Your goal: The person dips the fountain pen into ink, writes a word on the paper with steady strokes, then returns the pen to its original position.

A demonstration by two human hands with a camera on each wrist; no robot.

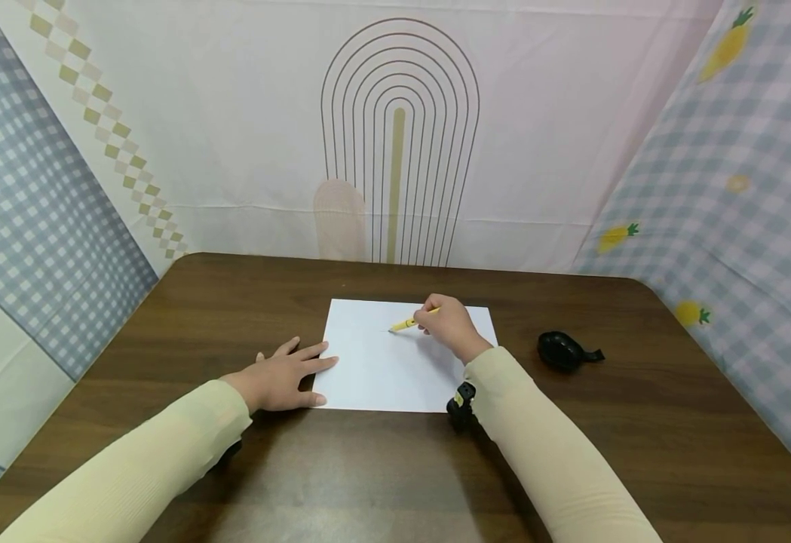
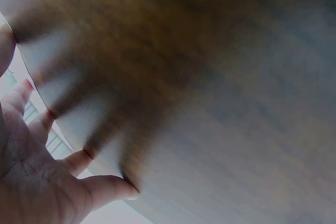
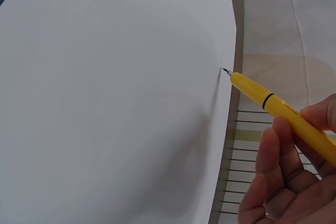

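A sheet of white paper [image 1: 381, 377] lies on the brown table. My right hand [image 1: 451, 326] pinches a yellow fountain pen [image 1: 405, 324] between thumb and fingers over the upper part of the sheet. In the right wrist view, the pen's dark nib meets the paper at the end of a short, faint line [image 3: 222, 59]; a black ring circles its yellow barrel. My left hand [image 1: 283, 377] rests with fingers spread, fingertips on the paper's left edge and palm over the wood. The left wrist view shows this hand [image 2: 37, 177] from its palm side, holding nothing.
To the right of the paper sits a black rounded object [image 1: 561, 351] with a short flat tail. Patterned cloth [image 1: 252, 136] hangs behind the wooden table [image 1: 368, 483], and checked cloth [image 1: 741, 226] borders its right side.
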